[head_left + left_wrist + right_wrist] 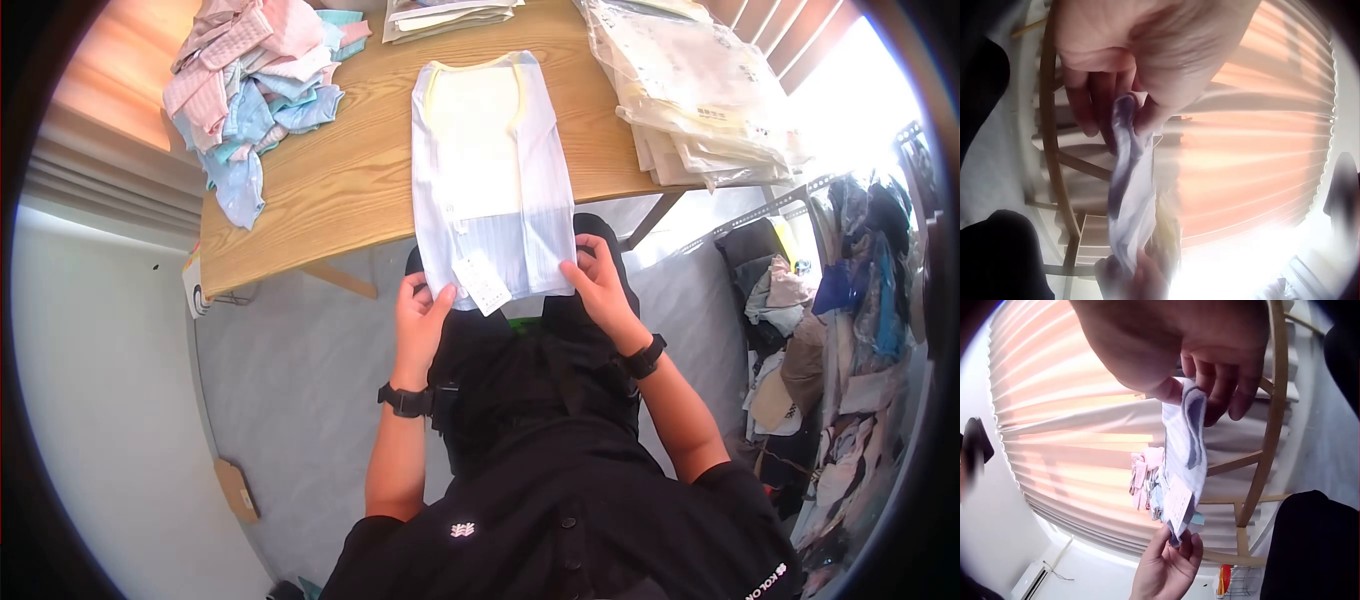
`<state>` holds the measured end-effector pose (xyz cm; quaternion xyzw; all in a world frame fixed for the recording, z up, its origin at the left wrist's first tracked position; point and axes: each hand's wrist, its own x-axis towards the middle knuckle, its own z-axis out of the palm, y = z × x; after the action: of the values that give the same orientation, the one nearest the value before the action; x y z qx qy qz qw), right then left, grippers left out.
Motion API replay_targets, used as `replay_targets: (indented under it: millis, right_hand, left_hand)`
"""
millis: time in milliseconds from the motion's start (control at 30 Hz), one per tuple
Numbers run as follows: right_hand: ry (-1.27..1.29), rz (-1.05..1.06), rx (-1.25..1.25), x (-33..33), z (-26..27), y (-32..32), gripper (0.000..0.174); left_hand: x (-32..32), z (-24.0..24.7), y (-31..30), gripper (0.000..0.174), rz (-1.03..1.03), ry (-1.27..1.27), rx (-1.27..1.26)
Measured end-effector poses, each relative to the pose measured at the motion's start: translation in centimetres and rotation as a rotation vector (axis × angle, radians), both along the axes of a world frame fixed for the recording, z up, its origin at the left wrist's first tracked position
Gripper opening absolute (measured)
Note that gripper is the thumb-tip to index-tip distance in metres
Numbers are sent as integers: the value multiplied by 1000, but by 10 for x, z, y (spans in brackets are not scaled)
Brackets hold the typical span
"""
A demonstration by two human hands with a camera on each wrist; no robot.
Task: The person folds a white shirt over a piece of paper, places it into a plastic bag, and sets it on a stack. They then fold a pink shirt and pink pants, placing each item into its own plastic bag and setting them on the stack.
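Note:
A pale lavender garment [490, 170] with yellow neck trim lies folded lengthwise, its upper part on the wooden table and its near end held over the lap. The left hand [422, 325] pinches the near left corner, and the right hand [603, 292] pinches the near right corner. Between them a white tag [482, 284] hangs on the fabric. In the left wrist view thumb and fingers of the left hand [1154, 56] grip the cloth edge [1129, 187]. The right wrist view shows folded layers [1192, 425] between the right hand's [1197, 356] thumb and fingers.
On the wooden table [340, 190], a heap of pink and blue garments [245, 90] lies at the left. Plastic-bagged garments [690, 90] are stacked at the right, more packets [445, 15] at the back. A rack with clothes [850, 290] stands at the right.

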<state>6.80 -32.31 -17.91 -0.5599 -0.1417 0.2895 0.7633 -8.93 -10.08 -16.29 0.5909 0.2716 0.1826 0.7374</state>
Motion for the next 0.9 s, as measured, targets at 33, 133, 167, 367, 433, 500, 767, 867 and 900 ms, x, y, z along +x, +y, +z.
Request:
replay_targets:
  millis: [33, 133, 167, 367, 433, 500, 767, 867, 900]
  right_hand:
    - [1, 9, -5, -2, 4, -3, 36]
    - [-8, 21, -4, -11, 12, -9, 38]
    - [-12, 22, -1, -14, 15, -12, 38]
    - [-149, 105, -121, -21, 23, -33, 25]
    - [-103, 157, -118, -22, 28, -40, 30]
    - [-84, 181, -69, -27, 37, -43, 38]
    - [-385, 128, -103, -36, 48, -47, 53]
    - [-510, 86, -172, -37, 51, -49, 51]
    - [-534, 70, -174, -38, 49, -50, 49]
  left_hand:
    - [-4, 0, -2, 30, 5, -27, 2]
    - [-15, 3, -9, 29, 11, -99, 26]
    - [-18, 5, -11, 28, 6, -114, 45]
    - [-44, 22, -15, 24, -142, -70, 131]
    - [-48, 33, -16, 27, -223, -57, 226]
    - [-48, 45, -19, 31, -261, -120, 376]
    - [-56, 49, -27, 31, -125, -13, 881]
    - [-57, 51, -28, 32, -138, -43, 979]
    - [-57, 51, -28, 33, -146, -52, 1011]
